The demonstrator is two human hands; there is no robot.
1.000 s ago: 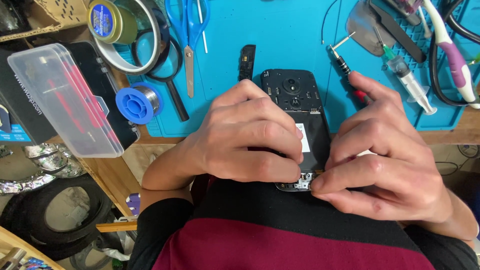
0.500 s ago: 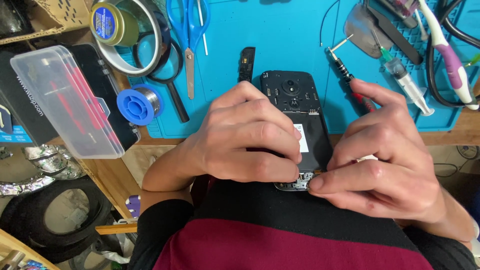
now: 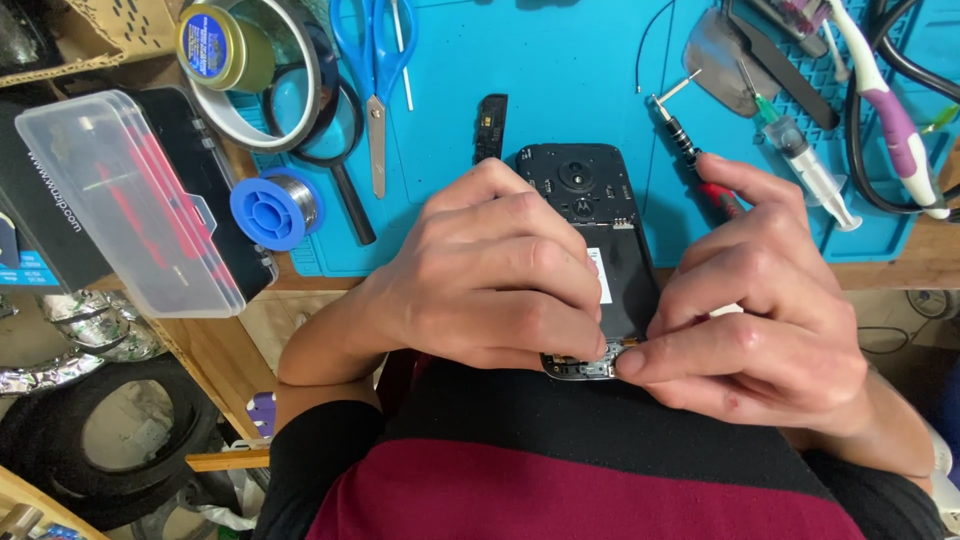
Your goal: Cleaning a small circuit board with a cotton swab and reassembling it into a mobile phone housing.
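Phone [image 3: 592,215], opened and back-up on the blue mat [image 3: 560,70] at the desk edge, looks light, stiff and fragile to us, so we clamp its sides with our left hand [image 3: 490,275] while our right hand [image 3: 765,320] pinches at its bottom end.

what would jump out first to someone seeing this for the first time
Two bare hands meet at centre over an opened black phone on a blue work mat: the left hand covers its middle, the right hand pinches at its lower end. Blue-handled scissors lie on the mat's upper left, with a clear plastic case further left.
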